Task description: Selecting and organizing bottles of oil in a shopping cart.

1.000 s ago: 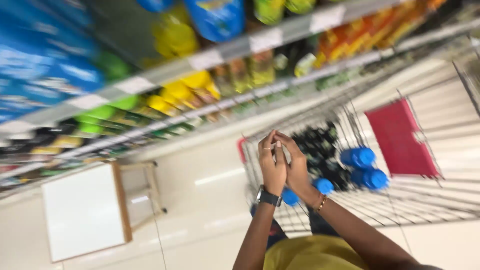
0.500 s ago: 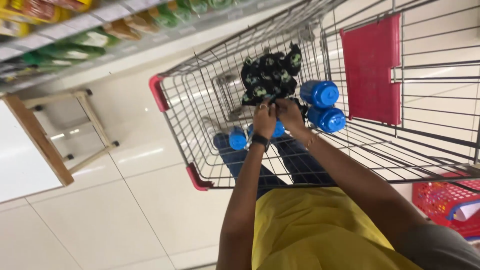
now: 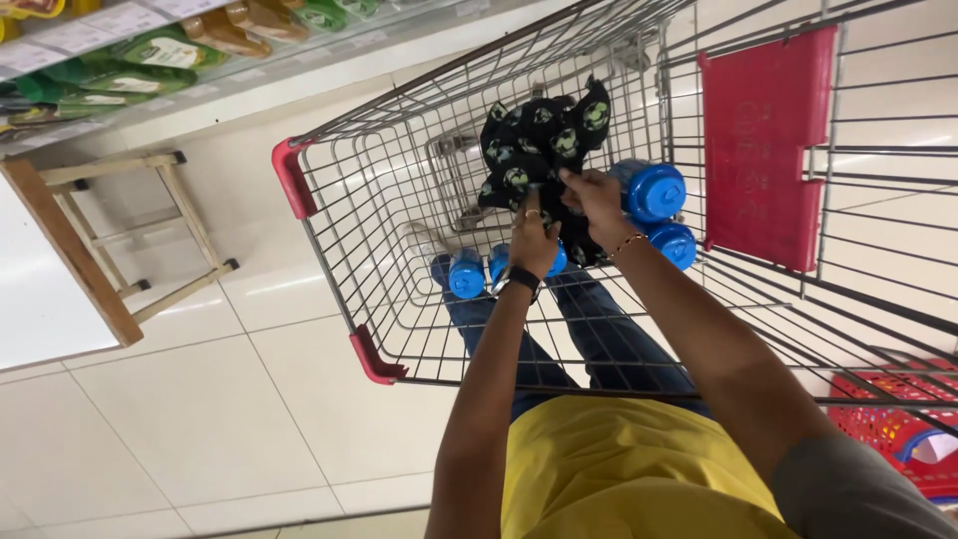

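The left hand (image 3: 534, 243) and right hand (image 3: 597, 200) sit close together inside the wire cart (image 3: 399, 210), both closed on a black pack of bottles (image 3: 544, 140); the exact finger hold is unclear. The pack hangs above the blue-capped bottles (image 3: 654, 190); glossy shrink film looks slippery, so it could slide free and strike those rounded plastic caps or the rigid metal mesh

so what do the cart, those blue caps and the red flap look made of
Cart: thin metal wire, bare and shiny grid, with red corner bumpers that look plastic. Blue caps: smooth, glossy, probably moulded plastic. Red flap: flat, matt panel, likely plastic. Both hands hold dark packs, material unclear.
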